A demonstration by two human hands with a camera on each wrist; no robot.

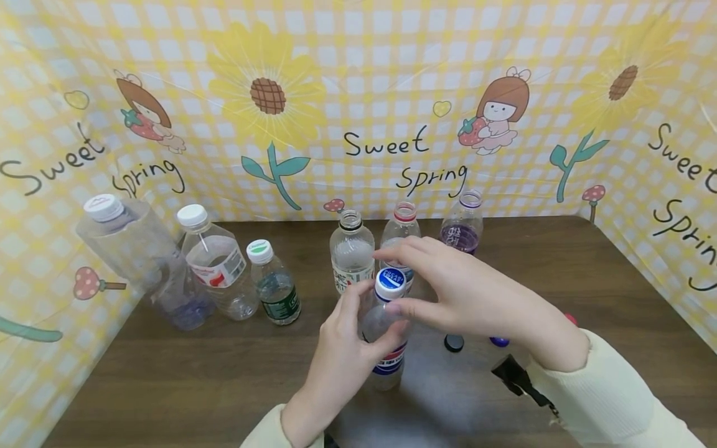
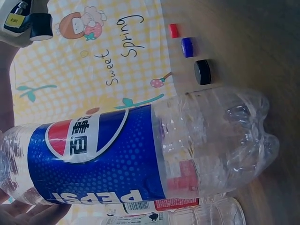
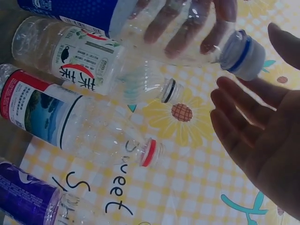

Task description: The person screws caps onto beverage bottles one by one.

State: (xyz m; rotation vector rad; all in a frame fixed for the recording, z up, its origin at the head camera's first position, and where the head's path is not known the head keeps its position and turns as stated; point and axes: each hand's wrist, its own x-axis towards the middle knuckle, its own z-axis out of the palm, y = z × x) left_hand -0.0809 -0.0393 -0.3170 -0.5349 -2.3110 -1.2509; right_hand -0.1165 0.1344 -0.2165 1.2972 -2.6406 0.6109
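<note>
My left hand [image 1: 344,351] grips the upper part of a clear Pepsi bottle [image 2: 108,154] with a blue label, its fingers curled round the neck end. The bottle stands upright in front of me. On its mouth sits a white cap [image 1: 390,283] with a blue top. My right hand [image 1: 470,292] is held around the cap from the right. In the right wrist view its fingers [image 3: 243,103] are spread beside the cap [image 3: 248,58], with the thumb apart on the other side and a gap between them.
Behind stand uncapped bottles: one with a tea label [image 1: 351,255], one with a red neck ring [image 1: 406,214], one purple-labelled [image 1: 462,233]. Capped bottles [image 1: 215,267] are at the left. A black cap [image 1: 454,343] and a blue cap [image 1: 500,341] lie on the table; a red cap [image 2: 174,31] lies beyond.
</note>
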